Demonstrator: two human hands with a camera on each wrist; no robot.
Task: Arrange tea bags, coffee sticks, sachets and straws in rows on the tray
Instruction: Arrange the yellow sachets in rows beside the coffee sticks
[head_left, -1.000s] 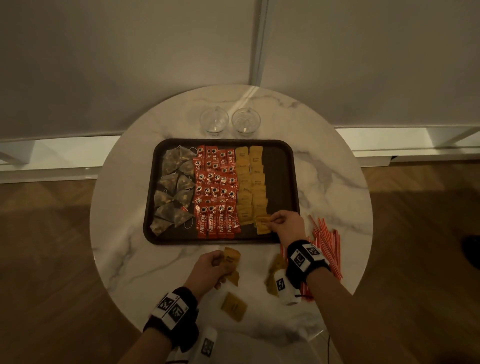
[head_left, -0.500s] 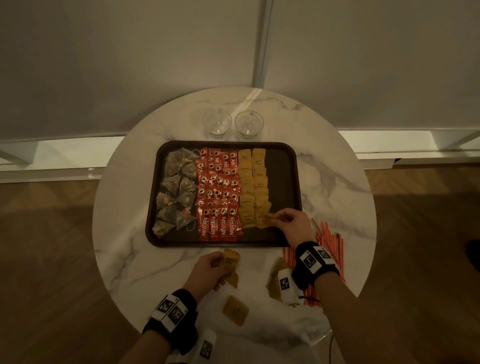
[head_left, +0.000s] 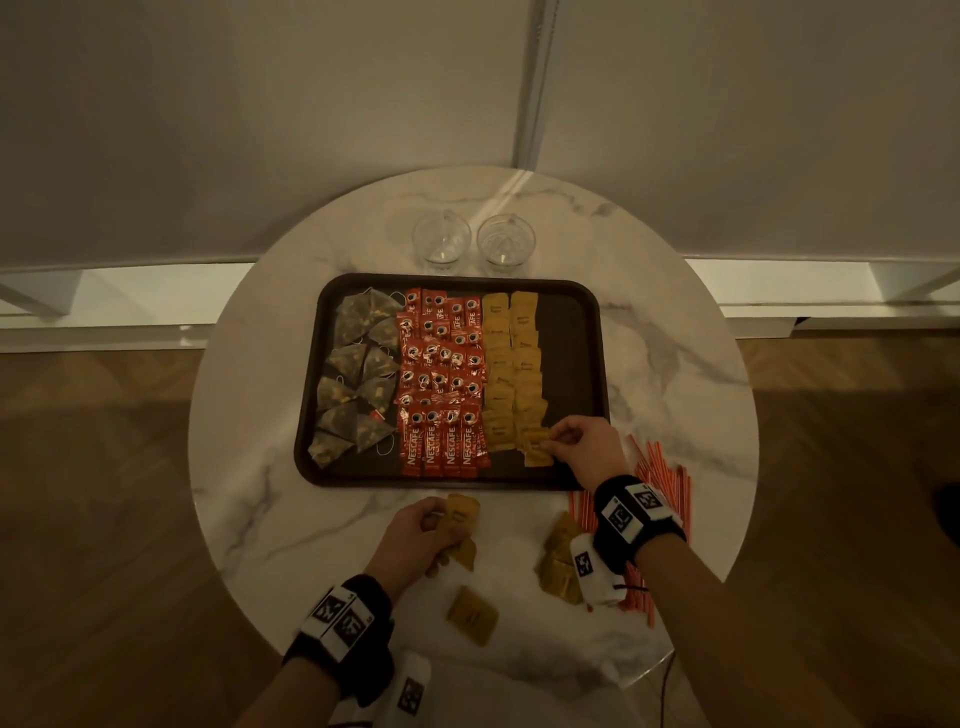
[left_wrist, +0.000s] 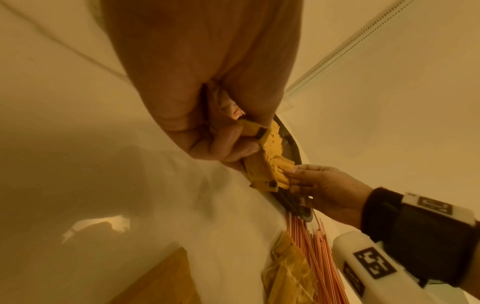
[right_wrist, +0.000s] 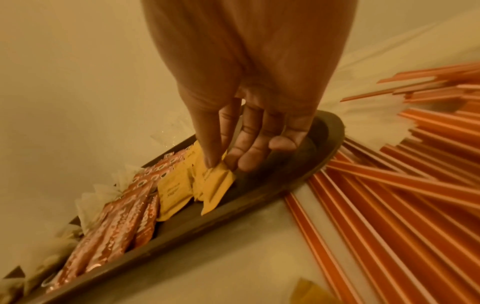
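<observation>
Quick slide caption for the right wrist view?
Right hand pinches a yellow sachet at the sachet row's near end on the tray, straws alongside.

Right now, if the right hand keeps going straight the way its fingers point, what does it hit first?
The right hand points left across the tray while pinching a yellow sachet. First in line: the yellow sachet rows, then probably the coffee sticks. Height above them is unclear.

Two glasses (head_left: 472, 241); marble table (head_left: 675, 374)
</observation>
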